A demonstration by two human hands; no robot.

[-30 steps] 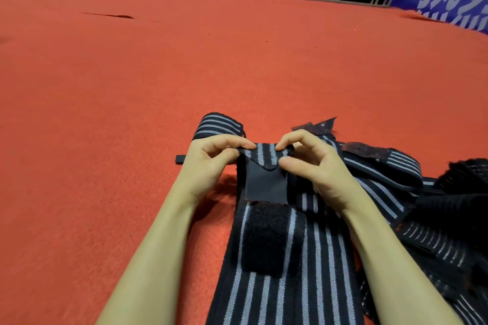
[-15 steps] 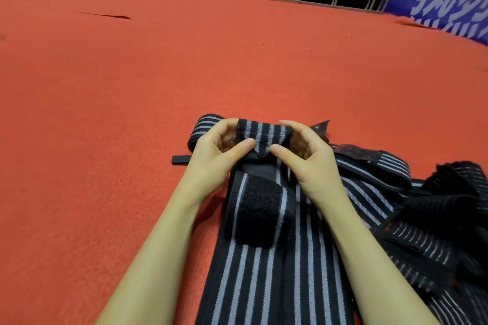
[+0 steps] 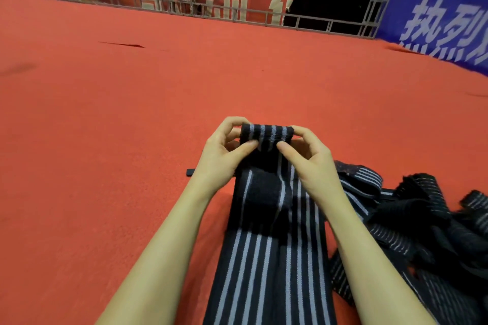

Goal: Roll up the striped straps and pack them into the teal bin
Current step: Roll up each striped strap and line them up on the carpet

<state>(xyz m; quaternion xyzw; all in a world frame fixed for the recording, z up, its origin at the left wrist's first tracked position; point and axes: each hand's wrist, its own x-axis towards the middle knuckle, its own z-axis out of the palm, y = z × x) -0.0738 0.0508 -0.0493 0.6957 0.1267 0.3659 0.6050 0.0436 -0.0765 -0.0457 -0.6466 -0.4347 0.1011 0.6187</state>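
The strap has a small roll started at frame centre, pinched by your left hand and right hand. Keep the edges aligned and wind tightly towards you.

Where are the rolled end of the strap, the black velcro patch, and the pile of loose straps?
rolled end of the strap (image 3: 266, 132), head view, striped top of the roll.
black velcro patch (image 3: 264, 188), head view, its middle.
pile of loose straps (image 3: 412, 208), head view, dark folds at right.
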